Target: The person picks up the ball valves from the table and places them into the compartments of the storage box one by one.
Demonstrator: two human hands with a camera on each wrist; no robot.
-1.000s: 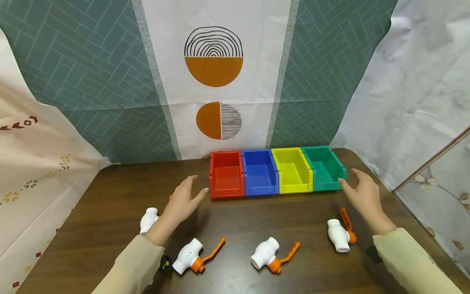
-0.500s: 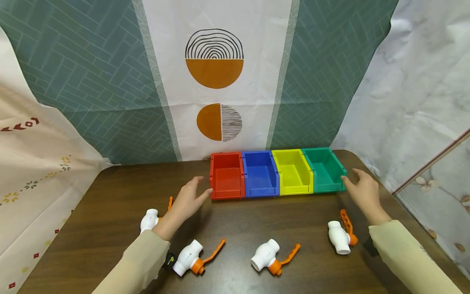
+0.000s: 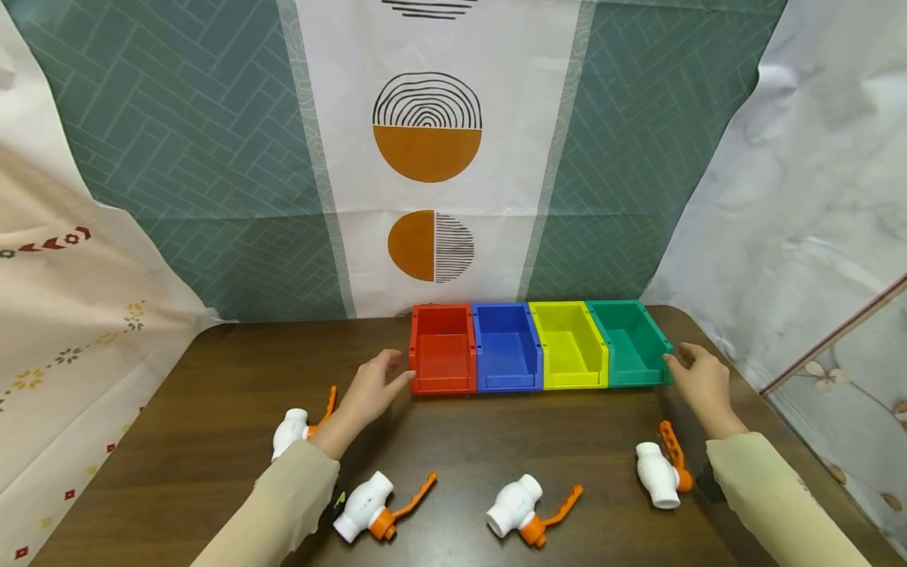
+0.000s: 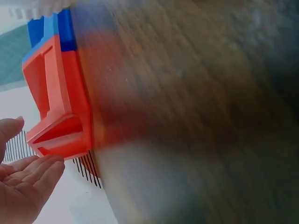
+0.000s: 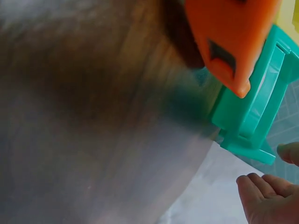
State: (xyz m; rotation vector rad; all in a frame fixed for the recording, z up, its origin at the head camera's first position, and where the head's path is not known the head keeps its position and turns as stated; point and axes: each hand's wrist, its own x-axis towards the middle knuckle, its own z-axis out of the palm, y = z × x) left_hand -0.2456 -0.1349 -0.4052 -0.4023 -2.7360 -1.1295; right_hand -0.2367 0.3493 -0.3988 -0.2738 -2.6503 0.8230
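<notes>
A row of joined-up plastic bins stands at the back of the table: red (image 3: 442,358), blue (image 3: 506,358), yellow (image 3: 568,346) and green (image 3: 631,350). My left hand (image 3: 372,390) is at the outer side of the red bin, thumb and fingers spread apart. In the left wrist view its fingertips (image 4: 57,161) come right at that bin's end wall. At the opposite end, my right hand (image 3: 703,387) is beside the green bin, thumb tip at its front corner. The right wrist view shows these fingers (image 5: 254,184) extended and holding nothing.
Several white ball valves with orange handles lie in front of the bins: one (image 3: 290,431) partly behind the left forearm, two nearer the middle (image 3: 364,505) (image 3: 515,505), and one (image 3: 657,475) beside the right forearm. Patterned cloths hang behind and at both sides.
Both hands have moved in closer to the ends of the bin row, the left one rightward, the right slightly leftward. The head view has tilted up a little; the valves lie unmoved.
</notes>
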